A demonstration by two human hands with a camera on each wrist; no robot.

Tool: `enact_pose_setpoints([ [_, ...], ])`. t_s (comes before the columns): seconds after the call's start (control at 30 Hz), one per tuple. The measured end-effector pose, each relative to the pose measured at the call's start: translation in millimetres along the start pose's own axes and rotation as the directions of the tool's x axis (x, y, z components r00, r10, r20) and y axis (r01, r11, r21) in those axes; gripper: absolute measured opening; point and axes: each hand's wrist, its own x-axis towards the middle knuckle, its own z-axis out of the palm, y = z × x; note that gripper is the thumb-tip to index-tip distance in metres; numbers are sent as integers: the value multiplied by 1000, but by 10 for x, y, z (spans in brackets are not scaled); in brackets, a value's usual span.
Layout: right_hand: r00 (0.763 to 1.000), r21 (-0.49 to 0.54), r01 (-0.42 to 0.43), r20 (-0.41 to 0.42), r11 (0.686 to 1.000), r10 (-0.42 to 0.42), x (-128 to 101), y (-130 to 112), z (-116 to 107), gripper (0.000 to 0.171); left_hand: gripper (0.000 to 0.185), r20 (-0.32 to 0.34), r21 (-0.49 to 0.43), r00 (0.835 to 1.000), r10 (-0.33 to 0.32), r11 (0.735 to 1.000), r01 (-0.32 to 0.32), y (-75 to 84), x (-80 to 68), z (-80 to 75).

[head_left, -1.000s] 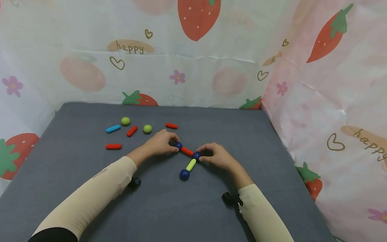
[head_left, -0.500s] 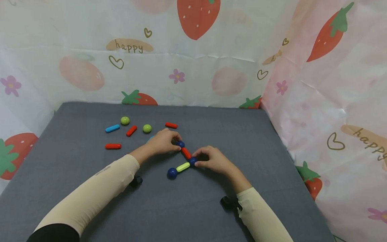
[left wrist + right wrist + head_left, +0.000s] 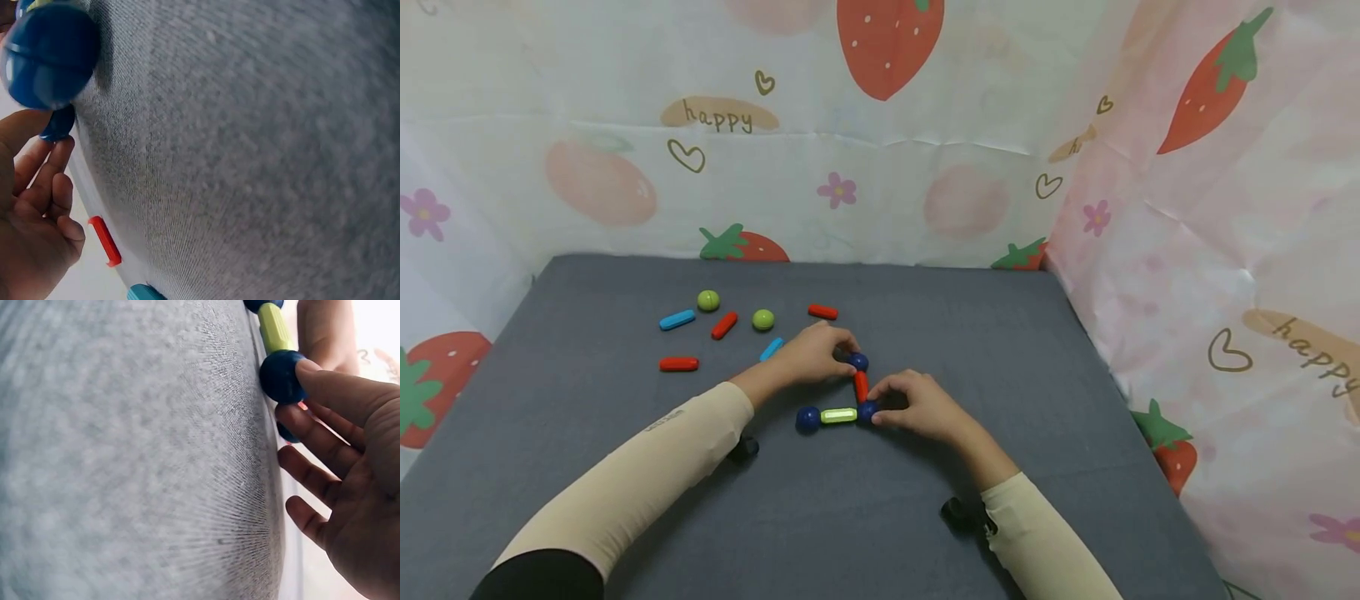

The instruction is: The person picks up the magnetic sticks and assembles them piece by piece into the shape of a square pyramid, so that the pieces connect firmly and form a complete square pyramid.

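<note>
An L-shaped chain of rods and balls lies on the grey cloth. Its far blue ball (image 3: pixel 858 362) is pinched by my left hand (image 3: pixel 814 353). From there a red rod (image 3: pixel 861 386) runs toward me to the corner blue ball (image 3: pixel 867 412), which my right hand (image 3: pixel 922 405) pinches between thumb and fingers. A yellow-green rod (image 3: pixel 838 416) joins that corner to the end blue ball (image 3: pixel 808 419) on the left, which neither hand touches. In the left wrist view this end ball (image 3: pixel 53 55) looms close, partly covering what lies behind it.
Beyond my left forearm lie loose pieces: green balls (image 3: pixel 763 320), red rods (image 3: pixel 679 364) and blue rods (image 3: pixel 677 320). Another red rod (image 3: pixel 823 312) sits behind my left hand. A printed curtain (image 3: pixel 880 167) hangs along the table's back edge.
The chain has turned clockwise: the corner ball came nearer and left, the end ball swung left, and the red rod now points toward me. Both hands kept their pinch; a blue rod became visible.
</note>
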Motion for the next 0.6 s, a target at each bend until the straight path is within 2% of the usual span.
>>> enact_pose_setpoints([
  [0.3, 999, 43, -24, 44, 999, 22, 35, -3, -118, 21, 28, 19, -41, 999, 32, 999, -31, 45, 15, 19],
  [0.6, 988, 110, -78, -125, 991, 92, 254, 77, -253, 23, 26, 9, -45, 999, 43, 998, -43, 60, 19, 52],
])
